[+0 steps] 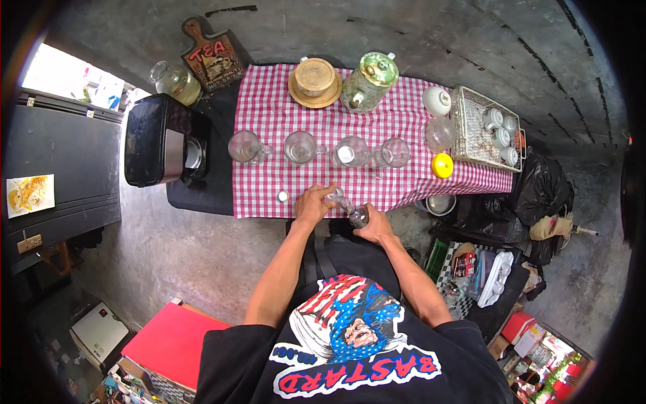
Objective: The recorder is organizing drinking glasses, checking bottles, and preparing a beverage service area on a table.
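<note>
My left hand [312, 204] is at the table's front edge, its fingers around a small clear cup [335, 193]. My right hand [374, 225] grips a small clear bottle [359, 217] with something dark inside. The bottle is tilted, its neck meeting the cup; whether liquid flows is too small to tell. A small white cap [283, 196] lies left of my left hand. Behind my hands several clear glass mugs stand in a row, among them a left one [245, 147] and one with white contents [345, 154] at its bottom.
A red-checked cloth [272, 116] covers the table. At its back stand a wooden-lidded pot [314, 81] and a green-lidded glass jar [371, 83]. A yellow lid [442, 165] and a wire basket of cups [467, 126] are right; a black appliance [156, 139] is left.
</note>
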`<move>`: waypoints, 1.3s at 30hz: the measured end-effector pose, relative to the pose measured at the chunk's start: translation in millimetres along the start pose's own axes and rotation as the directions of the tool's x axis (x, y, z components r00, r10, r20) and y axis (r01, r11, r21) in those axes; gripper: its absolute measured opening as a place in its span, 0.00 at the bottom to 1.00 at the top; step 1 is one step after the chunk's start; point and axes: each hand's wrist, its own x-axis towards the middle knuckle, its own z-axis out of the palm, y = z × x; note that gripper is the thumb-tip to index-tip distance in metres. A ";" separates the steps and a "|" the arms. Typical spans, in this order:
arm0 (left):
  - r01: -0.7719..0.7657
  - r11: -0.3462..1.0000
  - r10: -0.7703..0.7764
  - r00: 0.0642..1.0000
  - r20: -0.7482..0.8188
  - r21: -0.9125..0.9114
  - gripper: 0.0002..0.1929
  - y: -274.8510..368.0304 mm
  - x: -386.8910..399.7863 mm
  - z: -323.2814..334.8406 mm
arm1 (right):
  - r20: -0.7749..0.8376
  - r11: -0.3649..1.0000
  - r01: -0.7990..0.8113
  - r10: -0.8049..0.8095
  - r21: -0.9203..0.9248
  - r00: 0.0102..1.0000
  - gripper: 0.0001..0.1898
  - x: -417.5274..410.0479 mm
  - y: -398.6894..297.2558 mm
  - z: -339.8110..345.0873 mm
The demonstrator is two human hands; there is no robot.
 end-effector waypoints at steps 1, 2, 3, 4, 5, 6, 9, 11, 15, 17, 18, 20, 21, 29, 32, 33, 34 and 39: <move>0.000 1.000 0.000 1.000 -0.001 0.000 0.29 -0.6 0.3 0.3 | -0.002 1.000 -0.017 0.017 0.009 1.000 0.36 0.5 1.0 -0.1; -0.004 1.000 0.004 1.000 -0.001 0.000 0.30 -1.2 0.5 0.6 | -0.002 1.000 -0.017 0.017 0.009 1.000 0.36 1.1 2.2 -0.4; -0.009 1.000 0.009 1.000 -0.001 -0.001 0.30 -1.1 0.4 0.6 | -0.014 1.000 -0.022 0.023 0.021 1.000 0.37 1.3 3.0 -1.2; -0.009 1.000 0.009 1.000 -0.001 -0.001 0.30 -1.0 0.4 0.5 | -0.026 0.999 -0.028 0.029 0.033 0.999 0.38 1.6 3.6 -1.6; -0.016 1.000 0.016 1.000 -0.005 -0.004 0.30 -0.9 0.4 0.4 | -0.025 0.999 -0.029 0.030 0.034 0.999 0.38 1.9 3.9 -1.5; -0.023 1.000 0.023 1.000 -0.009 -0.007 0.30 -0.7 0.6 0.4 | -0.023 0.999 -0.035 0.036 0.036 0.999 0.38 1.8 3.5 -2.1; -0.017 1.000 0.017 1.000 -0.003 -0.012 0.30 -1.2 0.8 0.3 | -0.027 0.998 -0.044 0.045 0.036 0.999 0.39 1.5 3.1 -1.5; -0.014 1.000 0.014 1.000 0.003 -0.008 0.29 -1.7 1.7 0.2 | -0.032 0.998 -0.045 0.046 0.034 0.998 0.38 1.6 3.3 -1.4; -0.003 1.000 0.003 1.000 0.006 0.010 0.29 -1.8 1.7 1.1 | -0.029 0.999 -0.023 0.024 0.027 0.999 0.39 0.7 2.5 -2.6; 0.000 1.000 0.000 1.000 0.010 0.009 0.29 -1.5 1.5 0.6 | -0.029 1.000 -0.022 0.023 0.020 0.999 0.39 0.1 2.4 -2.4; 0.003 1.000 -0.003 1.000 0.013 0.007 0.29 -1.4 1.7 0.3 | -0.043 1.000 -0.020 0.020 0.020 0.999 0.38 -0.2 2.6 -1.9; 0.008 1.000 -0.008 1.000 0.018 0.008 0.29 -0.5 1.8 0.3 | -0.058 1.000 -0.016 0.018 0.021 0.998 0.36 -0.2 2.7 -1.5; 0.014 1.000 -0.015 1.000 0.023 0.008 0.29 -0.8 1.4 0.6 | -0.059 1.000 -0.030 0.030 0.004 0.998 0.36 -0.6 2.3 -1.6; -0.026 1.000 0.026 0.999 -0.028 0.014 0.31 -9.3 2.7 7.2 | -0.045 0.999 -0.030 0.029 -0.026 0.999 0.35 -2.9 -3.4 -4.3; -0.032 0.999 0.032 0.999 -0.029 0.014 0.31 -7.8 2.7 6.1 | -0.058 0.999 -0.035 0.033 -0.037 0.998 0.36 -3.2 -3.6 -4.2; -0.027 1.000 0.027 0.999 -0.023 0.015 0.31 -6.5 2.5 5.0 | -0.050 0.998 -0.041 0.039 -0.044 0.998 0.36 -3.0 -3.8 -4.7; -0.027 1.000 0.028 0.999 -0.022 0.015 0.31 -5.5 2.4 4.0 | -0.042 0.998 -0.047 0.044 -0.052 0.998 0.37 -2.8 -4.3 -5.2; 0.004 1.000 -0.003 1.000 0.014 -0.009 0.29 -1.8 1.7 0.3 | -0.011 0.996 -0.073 0.072 -0.057 0.997 0.37 -3.0 -8.5 -9.0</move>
